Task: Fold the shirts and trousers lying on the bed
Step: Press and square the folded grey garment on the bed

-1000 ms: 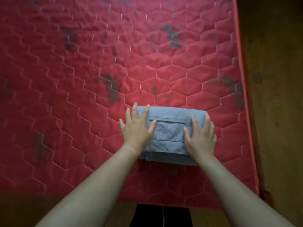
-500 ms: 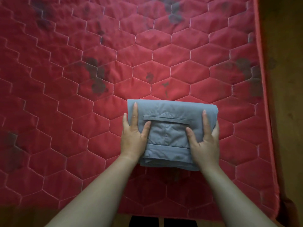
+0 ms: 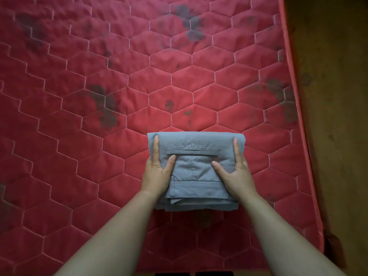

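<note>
At lower centre, my left hand (image 3: 156,172) and right hand (image 3: 240,174), flat before, now clasp the folded trousers (image 3: 196,170) by the sides, likely for lifting.

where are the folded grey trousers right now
In the head view the folded grey trousers lie on the red mattress, right of centre near its close edge, with the left hand and the right hand gripping their two sides.
</note>
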A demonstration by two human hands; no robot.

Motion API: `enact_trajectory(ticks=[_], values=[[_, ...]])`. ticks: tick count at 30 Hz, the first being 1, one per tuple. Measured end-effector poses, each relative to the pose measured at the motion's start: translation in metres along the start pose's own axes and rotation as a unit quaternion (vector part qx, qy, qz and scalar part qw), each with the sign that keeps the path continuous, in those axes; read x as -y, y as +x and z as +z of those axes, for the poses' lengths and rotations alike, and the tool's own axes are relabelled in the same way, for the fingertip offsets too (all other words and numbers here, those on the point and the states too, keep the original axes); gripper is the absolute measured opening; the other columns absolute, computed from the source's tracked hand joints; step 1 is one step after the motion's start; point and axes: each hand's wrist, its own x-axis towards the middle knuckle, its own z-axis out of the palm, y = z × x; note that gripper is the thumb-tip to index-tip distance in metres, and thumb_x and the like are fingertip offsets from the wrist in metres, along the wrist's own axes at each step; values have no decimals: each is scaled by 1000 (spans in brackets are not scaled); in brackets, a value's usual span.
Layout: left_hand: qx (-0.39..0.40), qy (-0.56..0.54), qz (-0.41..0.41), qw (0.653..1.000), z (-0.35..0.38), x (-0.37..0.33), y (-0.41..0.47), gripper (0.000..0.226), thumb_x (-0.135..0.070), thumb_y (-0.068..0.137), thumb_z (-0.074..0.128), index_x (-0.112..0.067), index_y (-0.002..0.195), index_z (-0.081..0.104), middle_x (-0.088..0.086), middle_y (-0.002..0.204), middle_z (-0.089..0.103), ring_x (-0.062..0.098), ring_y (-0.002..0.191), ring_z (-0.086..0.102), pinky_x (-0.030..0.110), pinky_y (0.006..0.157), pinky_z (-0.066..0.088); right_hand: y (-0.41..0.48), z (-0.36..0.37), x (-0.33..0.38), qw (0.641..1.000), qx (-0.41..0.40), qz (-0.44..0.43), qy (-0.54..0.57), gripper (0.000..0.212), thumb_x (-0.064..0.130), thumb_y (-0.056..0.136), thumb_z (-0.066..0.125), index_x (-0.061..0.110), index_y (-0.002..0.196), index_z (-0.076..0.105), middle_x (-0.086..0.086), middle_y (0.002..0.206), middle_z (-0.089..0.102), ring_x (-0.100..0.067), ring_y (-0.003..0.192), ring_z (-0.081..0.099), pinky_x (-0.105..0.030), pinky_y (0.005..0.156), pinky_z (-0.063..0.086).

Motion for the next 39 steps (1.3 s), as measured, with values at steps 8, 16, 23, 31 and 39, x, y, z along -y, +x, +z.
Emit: enact_trajectory(ticks=[8,16,23,31,39], values=[[17,-42,-9,999,0,2,2,73,-52,87,50,-69,130,-7,6,135,47,23,123,47,33,103,34,6,3,-10,999,6,-3,48,87,64,68,64,73,128,1,-10,144,29,-23,130,39,-30,104,29],[32,-38,-77,996,-4,-4,3,71,-64,82,47,-74,125,-9,7,135,49,28,122,48,38,104,35,14,-1,-13,994,25,-8,110,90,51,69,73,72,129,10,0,122,38,-13,117,45,-27,103,31],[8,-40,-80,996,3,1,1,68,-67,81,44,-74,124,-8,4,131,54,28,116,53,42,99,41,17,5,-24,990,23,-38,131,91,47,71,73,69,132,10,8,123,32,4,105,39,-12,90,26],[-13,-108,-99,989,-22,-12,-44,62,-60,87,44,-78,118,-7,-15,136,45,21,126,47,34,102,35,-11,-18,12,991,38,-90,93,84,43,73,72,66,133,19,6,111,40,29,91,40,3,81,25],[-99,-149,-113,977,-149,-81,-152,66,-60,86,48,-73,126,-3,-16,133,45,21,126,46,35,100,36,-111,-70,134,976,114,-163,90,83,43,74,72,64,134,18,9,125,38,3,110,41,-18,97,29]])
